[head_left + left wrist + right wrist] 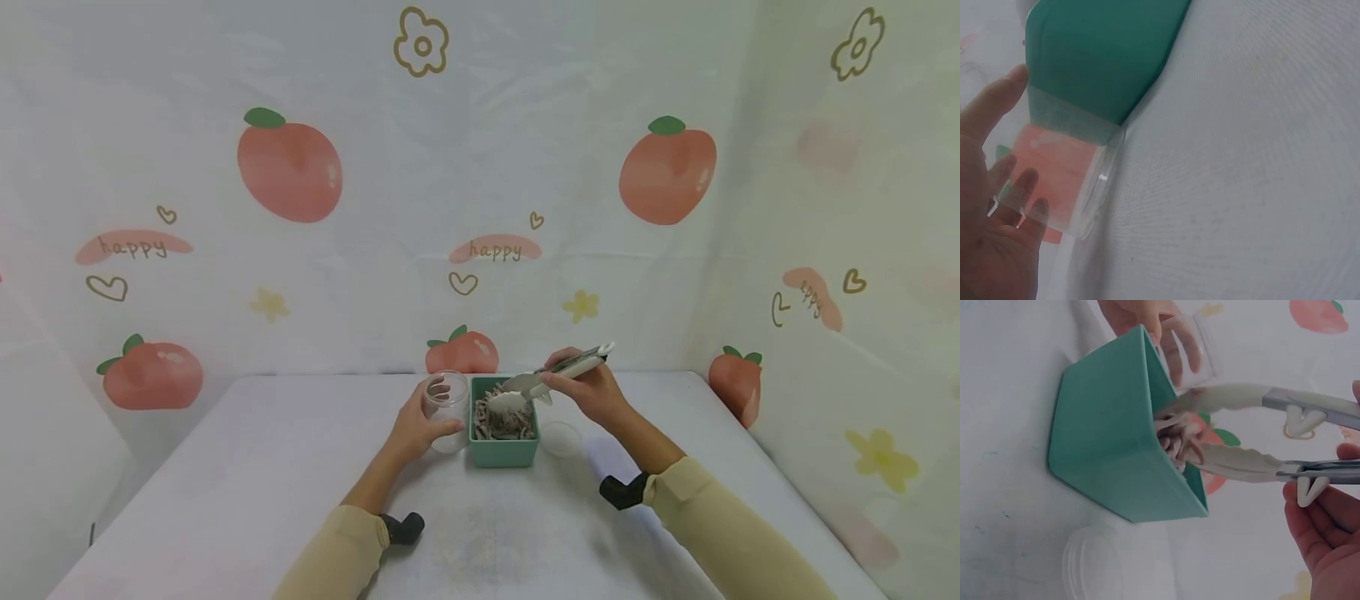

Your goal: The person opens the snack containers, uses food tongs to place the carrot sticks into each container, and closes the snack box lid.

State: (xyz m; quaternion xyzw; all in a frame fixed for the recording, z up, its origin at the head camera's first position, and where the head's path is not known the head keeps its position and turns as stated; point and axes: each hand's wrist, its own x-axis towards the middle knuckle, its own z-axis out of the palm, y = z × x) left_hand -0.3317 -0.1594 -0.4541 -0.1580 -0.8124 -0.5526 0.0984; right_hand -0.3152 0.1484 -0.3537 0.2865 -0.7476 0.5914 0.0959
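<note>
In the head view my left hand [414, 427] grips a clear, open-topped jar [447, 408] standing left of a green box [503, 454]. The left wrist view shows the fingers [1022, 187] behind the jar's transparent wall. My right hand [595, 392] holds a pair of tongs [570, 365] with pale, scalloped ends. In the right wrist view the tongs' arms are spread, with their tips at the box opening among greyish-brown strips [1179, 434]. The box is partly filled with these strips [502, 425]. What the strips are made of cannot be told.
A round clear lid [561, 439] lies on the white table [480, 533] just right of the box. Behind the table hangs a white backdrop [480, 125] printed with peaches, flowers and hearts. A second backdrop panel [862, 375] runs along the right side.
</note>
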